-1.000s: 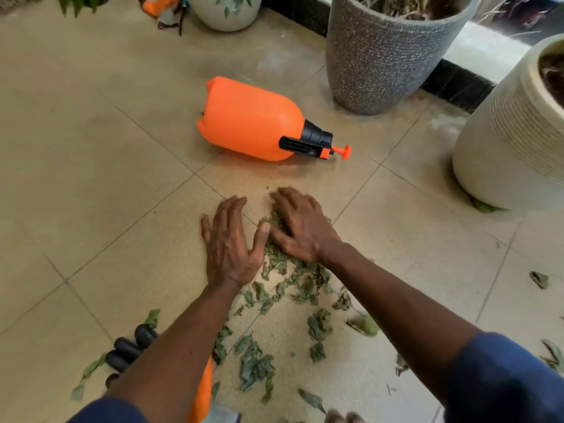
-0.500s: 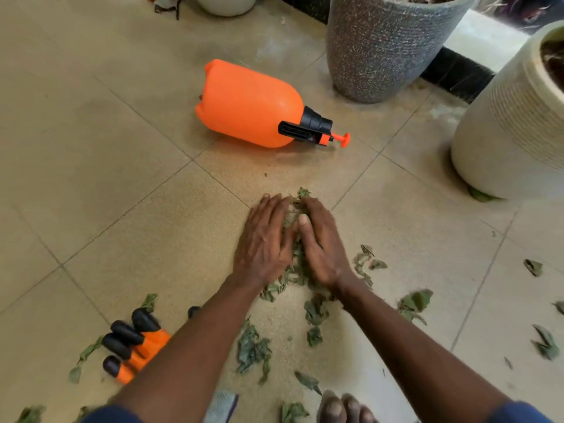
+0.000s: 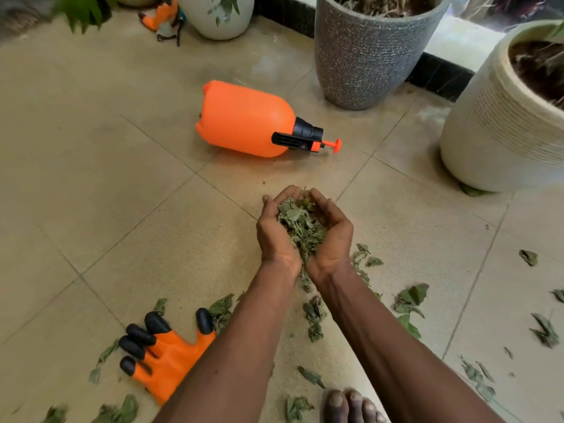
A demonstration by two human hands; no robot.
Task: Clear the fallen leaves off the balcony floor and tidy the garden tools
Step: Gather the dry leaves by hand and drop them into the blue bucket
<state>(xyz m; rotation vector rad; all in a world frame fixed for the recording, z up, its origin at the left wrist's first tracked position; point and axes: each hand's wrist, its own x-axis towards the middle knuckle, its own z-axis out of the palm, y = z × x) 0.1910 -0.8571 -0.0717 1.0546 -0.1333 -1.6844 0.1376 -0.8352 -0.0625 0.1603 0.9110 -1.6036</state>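
My left hand (image 3: 272, 236) and my right hand (image 3: 332, 236) are cupped side by side, palms up, above the tiled floor, holding a heap of dry green leaves (image 3: 300, 225) between them. More loose leaves (image 3: 409, 300) lie scattered on the floor below and to the right. An orange pressure sprayer (image 3: 247, 119) lies on its side just beyond my hands. An orange garden glove with black claw tips (image 3: 166, 355) lies on the floor at lower left, partly under my left forearm.
A grey speckled planter (image 3: 366, 56) stands behind the sprayer, a cream ribbed planter (image 3: 500, 132) at the right, a white pot (image 3: 219, 16) at the back. Orange hand tools (image 3: 161, 16) lie by the white pot. My toes (image 3: 351, 404) show at the bottom edge.
My hands, flat on the floor pushing leaves together, have closed in, scooped up the pile and lifted it, cupped, off the tiles.
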